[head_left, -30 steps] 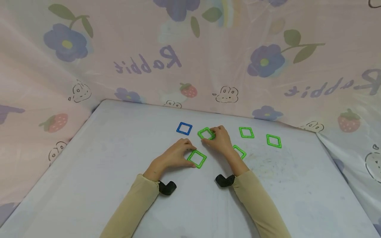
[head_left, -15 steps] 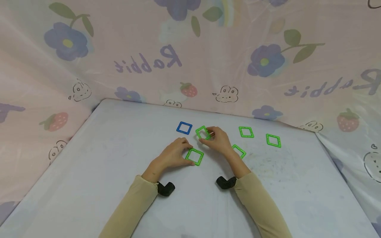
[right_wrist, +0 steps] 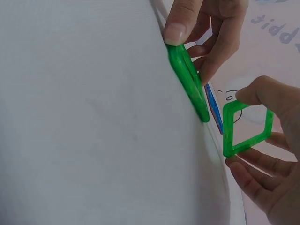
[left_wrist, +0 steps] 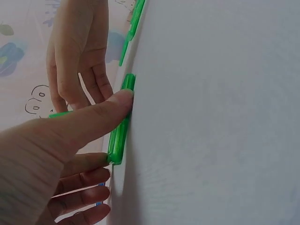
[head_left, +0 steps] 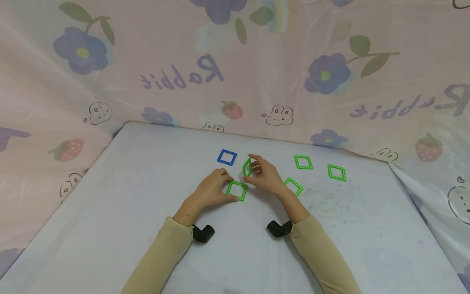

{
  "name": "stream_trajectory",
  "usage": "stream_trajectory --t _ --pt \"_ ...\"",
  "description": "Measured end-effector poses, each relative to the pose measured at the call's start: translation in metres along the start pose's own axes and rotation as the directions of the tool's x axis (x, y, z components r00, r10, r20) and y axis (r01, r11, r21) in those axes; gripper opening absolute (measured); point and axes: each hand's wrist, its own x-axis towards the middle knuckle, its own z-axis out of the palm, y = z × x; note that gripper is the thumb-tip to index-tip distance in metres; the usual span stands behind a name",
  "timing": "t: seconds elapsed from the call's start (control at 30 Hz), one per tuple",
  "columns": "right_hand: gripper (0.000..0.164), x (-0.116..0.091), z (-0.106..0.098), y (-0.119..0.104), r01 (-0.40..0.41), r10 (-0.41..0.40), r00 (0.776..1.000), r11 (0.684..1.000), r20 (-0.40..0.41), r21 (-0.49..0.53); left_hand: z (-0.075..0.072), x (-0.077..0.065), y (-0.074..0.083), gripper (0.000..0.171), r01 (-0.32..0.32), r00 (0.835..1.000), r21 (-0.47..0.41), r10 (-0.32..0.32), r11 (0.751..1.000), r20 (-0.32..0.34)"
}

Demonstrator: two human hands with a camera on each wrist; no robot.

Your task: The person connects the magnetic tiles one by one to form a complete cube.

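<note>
Your right hand [head_left: 267, 175] pinches a green square frame [head_left: 247, 167] by its edges and holds it tilted up on edge, lifted off the white table [head_left: 110, 212]. Your left hand [head_left: 211, 191] has its thumb and fingers closed on a second green frame [head_left: 236, 190], which lies flat on the table just below the raised one. The two frames are near each other but, as far as I can judge, not joined yet; bringing their edges together remains to do. Three more green frames lie flat to the right: one [head_left: 293, 186] partly behind your right wrist, one [head_left: 303, 162] further back, one [head_left: 337, 172] nearest the right side. A blue frame [head_left: 227, 157] lies to the left of the raised one.

From the head view the raised frame looks very thin. The right wrist view shows its open square shape [right_wrist: 247, 129] clearly, with fingertips on the corners. The left wrist view shows your thumb [left_wrist: 110, 110] pressing on the flat frame's edge [left_wrist: 120, 125].
</note>
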Motion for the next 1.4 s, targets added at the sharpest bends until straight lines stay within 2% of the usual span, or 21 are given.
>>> stream_trajectory --t 0.23,0.47,0.6,1.17,1.4 --pt "0.071 -0.003 0.002 -0.003 0.029 -0.030 0.999 0.999 0.041 0.024 -0.001 -0.001 -0.001 0.060 0.030 1.000 0.015 -0.030 0.999 -0.009" --pt "0.067 -0.008 0.003 -0.004 0.034 -0.039 0.996 0.998 0.081 0.057 -0.002 -0.002 -0.003 0.061 0.032 0.999 0.009 -0.032 0.999 -0.013" --pt "0.066 -0.011 0.002 -0.006 0.061 -0.070 0.993 0.994 0.099 0.089 -0.001 -0.002 -0.003 0.061 0.035 0.999 -0.001 -0.035 0.999 -0.020" --pt "0.065 -0.020 -0.001 -0.008 0.093 -0.110 0.984 0.988 0.137 0.126 0.004 -0.001 0.003 0.061 0.083 0.993 0.008 -0.082 0.997 -0.082" --pt "0.066 -0.022 -0.002 -0.005 0.087 -0.104 0.985 0.989 0.141 0.123 0.004 0.001 0.005 0.062 0.097 0.992 0.000 -0.097 0.995 -0.075"
